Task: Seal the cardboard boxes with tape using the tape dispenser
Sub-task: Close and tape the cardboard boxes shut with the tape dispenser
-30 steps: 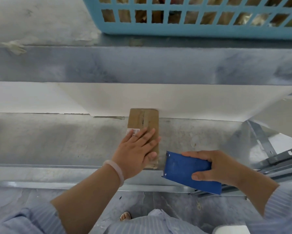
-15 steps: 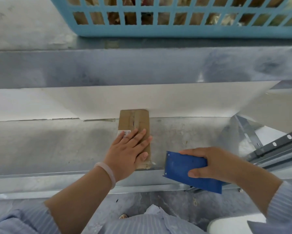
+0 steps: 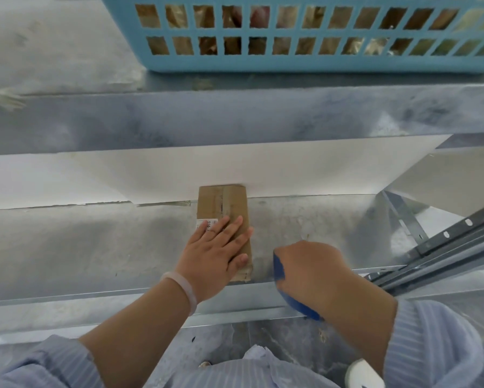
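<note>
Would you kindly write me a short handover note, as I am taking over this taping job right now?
Left hand: flat on the cardboard box, pressing it onto the metal shelf.
Right hand: grips the blue tape dispenser, just right of the box's near end, apart from it.
Done: a tape strip seems to run along the box top.
Left: I cannot tell whether the near end is sealed; check it and tape if needed.

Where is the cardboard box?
In the head view, the cardboard box lies mid-frame on the metal shelf, under the left hand, left of the right hand gripping the blue tape dispenser.
</note>
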Motion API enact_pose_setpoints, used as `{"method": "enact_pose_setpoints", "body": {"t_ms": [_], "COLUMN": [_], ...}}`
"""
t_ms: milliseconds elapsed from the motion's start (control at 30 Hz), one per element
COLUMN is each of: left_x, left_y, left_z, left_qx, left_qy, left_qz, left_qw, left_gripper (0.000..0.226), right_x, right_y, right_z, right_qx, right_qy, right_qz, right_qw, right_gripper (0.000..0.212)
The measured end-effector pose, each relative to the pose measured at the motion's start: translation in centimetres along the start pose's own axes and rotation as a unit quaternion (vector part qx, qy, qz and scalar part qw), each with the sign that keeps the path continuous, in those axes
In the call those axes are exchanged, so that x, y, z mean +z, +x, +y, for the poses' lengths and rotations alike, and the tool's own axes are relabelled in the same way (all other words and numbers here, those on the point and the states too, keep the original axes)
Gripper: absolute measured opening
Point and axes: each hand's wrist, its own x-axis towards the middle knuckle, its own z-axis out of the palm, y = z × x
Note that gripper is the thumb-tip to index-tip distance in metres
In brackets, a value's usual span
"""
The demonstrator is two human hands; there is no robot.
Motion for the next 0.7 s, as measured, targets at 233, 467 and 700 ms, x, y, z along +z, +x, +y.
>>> {"method": "enact_pose_setpoints", "body": {"t_ms": [233,467,700], "left_x": [0.4,0.2,0.3], "left_y": [0.1,0.0,0.2], "left_z": [-0.4,-0.6,-0.9], "left_qx": [-0.001,-0.001,-0.003], "left_qy": [-0.029,-0.056,-0.1], "left_qz": [0.01,0.013,0.018], "left_qw": [1.0,0.998,0.995], "left_gripper": [0.053,0.055,0.058], "right_x": [1.8,5.8,10.8], "right_y": [1.5,5.3,6.7], "right_z": [7.4,10.8,7.9], "right_qx": [0.053,0.086,0.104], "right_qy": [-0.042,-0.217,-0.186], "right_qz": [0.211,0.166,0.159], "right_qw": [0.975,0.958,0.964], "right_gripper": [0.068,0.085,0.07]}}
